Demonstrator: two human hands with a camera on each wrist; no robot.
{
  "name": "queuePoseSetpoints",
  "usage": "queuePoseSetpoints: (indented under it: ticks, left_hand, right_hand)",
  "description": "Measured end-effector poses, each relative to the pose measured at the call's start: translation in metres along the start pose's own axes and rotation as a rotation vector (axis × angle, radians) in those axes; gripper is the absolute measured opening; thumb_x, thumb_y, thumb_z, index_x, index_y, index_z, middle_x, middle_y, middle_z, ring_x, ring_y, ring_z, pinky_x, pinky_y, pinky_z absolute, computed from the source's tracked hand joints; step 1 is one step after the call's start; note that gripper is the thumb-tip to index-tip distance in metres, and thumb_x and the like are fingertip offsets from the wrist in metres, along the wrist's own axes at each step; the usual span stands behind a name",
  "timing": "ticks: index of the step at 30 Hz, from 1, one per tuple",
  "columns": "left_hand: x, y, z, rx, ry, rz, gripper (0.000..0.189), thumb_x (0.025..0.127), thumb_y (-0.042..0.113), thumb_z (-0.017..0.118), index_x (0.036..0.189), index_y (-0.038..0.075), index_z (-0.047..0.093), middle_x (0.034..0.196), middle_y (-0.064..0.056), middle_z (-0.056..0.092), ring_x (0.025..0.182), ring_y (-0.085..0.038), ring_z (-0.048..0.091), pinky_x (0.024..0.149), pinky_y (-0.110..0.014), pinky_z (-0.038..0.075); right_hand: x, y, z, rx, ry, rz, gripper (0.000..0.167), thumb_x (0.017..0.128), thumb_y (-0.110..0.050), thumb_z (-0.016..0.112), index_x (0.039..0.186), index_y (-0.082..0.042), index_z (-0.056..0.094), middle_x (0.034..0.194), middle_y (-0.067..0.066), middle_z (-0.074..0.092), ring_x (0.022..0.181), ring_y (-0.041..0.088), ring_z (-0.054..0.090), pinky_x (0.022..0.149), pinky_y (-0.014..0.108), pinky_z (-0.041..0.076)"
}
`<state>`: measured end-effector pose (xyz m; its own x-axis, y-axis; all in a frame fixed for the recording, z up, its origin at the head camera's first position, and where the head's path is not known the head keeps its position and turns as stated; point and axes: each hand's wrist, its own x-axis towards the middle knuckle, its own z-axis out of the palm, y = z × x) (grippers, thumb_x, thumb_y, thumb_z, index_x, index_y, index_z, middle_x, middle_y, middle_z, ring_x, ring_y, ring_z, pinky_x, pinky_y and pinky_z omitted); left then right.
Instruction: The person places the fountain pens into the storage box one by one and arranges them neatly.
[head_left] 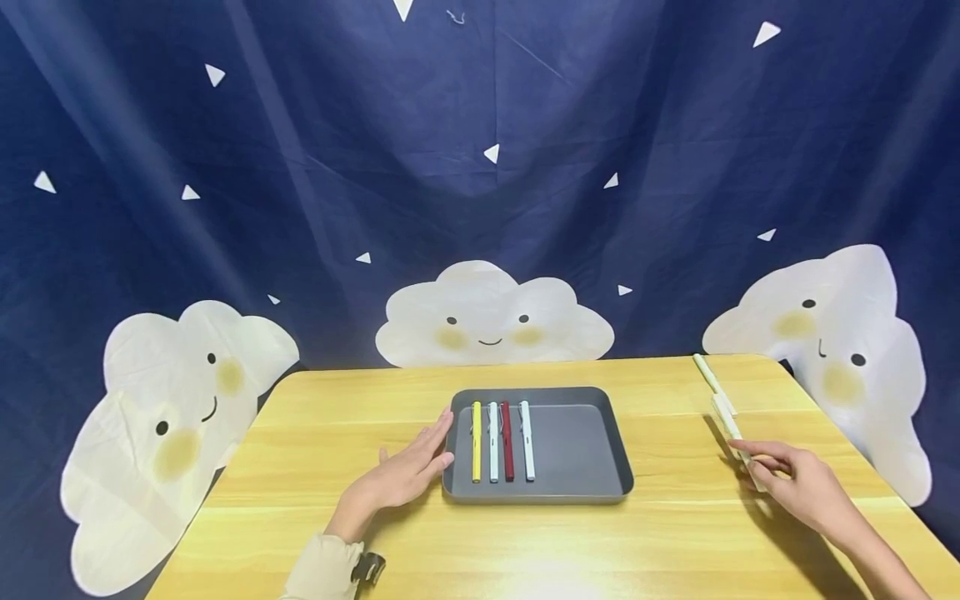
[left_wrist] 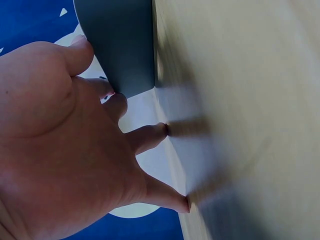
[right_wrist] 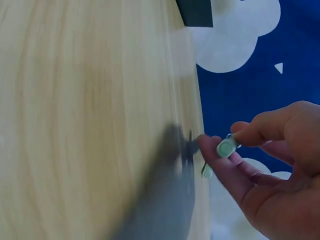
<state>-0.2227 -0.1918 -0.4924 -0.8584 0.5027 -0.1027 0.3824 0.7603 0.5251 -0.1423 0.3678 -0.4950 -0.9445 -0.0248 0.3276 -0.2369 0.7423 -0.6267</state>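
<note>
With thumb and fingers, my right hand (head_left: 802,487) pinches a pale green pen (head_left: 725,417) above the right side of the table; its round end faces the right wrist camera. Just beyond it, another pale green pen (head_left: 707,374) lies near the table's far right. My left hand (head_left: 401,473) touches the left wall of a dark grey tray (head_left: 573,454), its fingers extended. Inside the tray's left half, side by side, lie a yellow pen (head_left: 476,446), a pale bluish pen (head_left: 492,446), a dark red pen (head_left: 507,446) and a white pen (head_left: 527,446).
The light wooden table (head_left: 540,550) reaches back to a dark blue curtain (head_left: 420,167) with white triangles and smiling clouds. A dark band (head_left: 367,568) sits at my left cuff. The tray stands between my two hands.
</note>
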Motion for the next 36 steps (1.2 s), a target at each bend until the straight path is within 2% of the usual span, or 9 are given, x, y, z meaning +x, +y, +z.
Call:
queuePoseSetpoints:
  ticks: [3, 7, 11, 18, 22, 27, 33, 36]
  left_hand:
    - [-0.001, 0.000, 0.000, 0.003, 0.005, 0.003, 0.066, 0.112, 0.042, 0.036, 0.167, 0.019, 0.008, 0.172, 0.002, 0.005, 0.155, -0.038, 0.014, 0.098, -0.090, -0.001]
    - [-0.002, 0.001, -0.001, 0.009, 0.003, 0.006, 0.066, 0.112, 0.042, 0.037, 0.167, 0.019, 0.008, 0.172, 0.002, 0.005, 0.155, -0.039, 0.015, 0.098, -0.090, 0.000]
    - [-0.002, 0.001, -0.001, 0.011, 0.002, 0.011, 0.066, 0.112, 0.042, 0.037, 0.167, 0.019, 0.008, 0.172, 0.002, 0.004, 0.154, -0.039, 0.015, 0.098, -0.090, 0.000]
    - [-0.001, 0.001, -0.001, 0.004, 0.002, 0.006, 0.066, 0.112, 0.042, 0.037, 0.167, 0.019, 0.008, 0.171, 0.002, 0.004, 0.155, -0.038, 0.013, 0.098, -0.090, -0.002]
    - [0.000, 0.001, -0.001, -0.001, 0.004, 0.010, 0.066, 0.112, 0.043, 0.036, 0.167, 0.018, 0.008, 0.172, 0.002, 0.005, 0.155, -0.039, 0.014, 0.098, -0.090, -0.002]
    - [0.000, 0.000, -0.001, -0.004, 0.004, 0.006, 0.066, 0.112, 0.043, 0.036, 0.167, 0.020, 0.007, 0.172, 0.001, 0.005, 0.155, -0.038, 0.013, 0.098, -0.090, -0.002]
    - [0.000, 0.000, -0.001, 0.000, 0.007, 0.009, 0.066, 0.112, 0.042, 0.037, 0.167, 0.019, 0.008, 0.172, 0.001, 0.005, 0.155, -0.038, 0.014, 0.098, -0.090, -0.001]
    - [0.000, 0.000, -0.001, 0.005, 0.005, 0.011, 0.066, 0.112, 0.041, 0.037, 0.167, 0.019, 0.008, 0.172, 0.001, 0.005, 0.155, -0.038, 0.014, 0.098, -0.090, -0.001]
  right_hand:
    - [0.002, -0.003, 0.000, 0.087, -0.014, 0.005, 0.027, 0.094, 0.004, 0.067, 0.119, 0.001, 0.075, 0.097, -0.007, 0.077, 0.080, -0.002, 0.070, 0.064, 0.013, 0.053]
    - [0.001, -0.007, 0.000, 0.170, -0.010, 0.031, 0.028, 0.098, 0.002, 0.064, 0.125, 0.003, 0.071, 0.099, -0.015, 0.076, 0.083, -0.001, 0.072, 0.062, 0.020, 0.057]
    - [0.001, -0.011, -0.001, 0.250, 0.003, 0.039, 0.030, 0.100, 0.001, 0.062, 0.129, 0.006, 0.067, 0.096, -0.009, 0.078, 0.082, 0.004, 0.074, 0.063, 0.025, 0.060]
    - [0.004, -0.020, -0.001, 0.409, -0.002, 0.052, 0.031, 0.100, 0.002, 0.063, 0.130, 0.006, 0.066, 0.100, 0.004, 0.079, 0.090, 0.010, 0.076, 0.069, 0.034, 0.060]
    - [0.005, -0.024, 0.002, 0.494, -0.002, 0.031, 0.032, 0.098, 0.007, 0.063, 0.131, 0.010, 0.064, 0.106, -0.002, 0.078, 0.092, 0.012, 0.076, 0.070, 0.034, 0.060]
    - [0.006, -0.031, 0.003, 0.519, 0.004, 0.007, 0.034, 0.098, 0.009, 0.062, 0.132, 0.009, 0.063, 0.115, -0.012, 0.075, 0.096, 0.009, 0.075, 0.071, 0.031, 0.060]
    - [0.007, -0.041, 0.003, 0.516, 0.007, 0.027, 0.036, 0.099, 0.006, 0.063, 0.135, 0.006, 0.064, 0.113, -0.006, 0.077, 0.097, 0.008, 0.074, 0.074, 0.026, 0.060]
    - [0.007, -0.044, 0.005, 0.475, 0.029, 0.033, 0.037, 0.098, 0.004, 0.065, 0.134, 0.007, 0.063, 0.113, -0.007, 0.077, 0.096, 0.005, 0.074, 0.072, 0.026, 0.060]
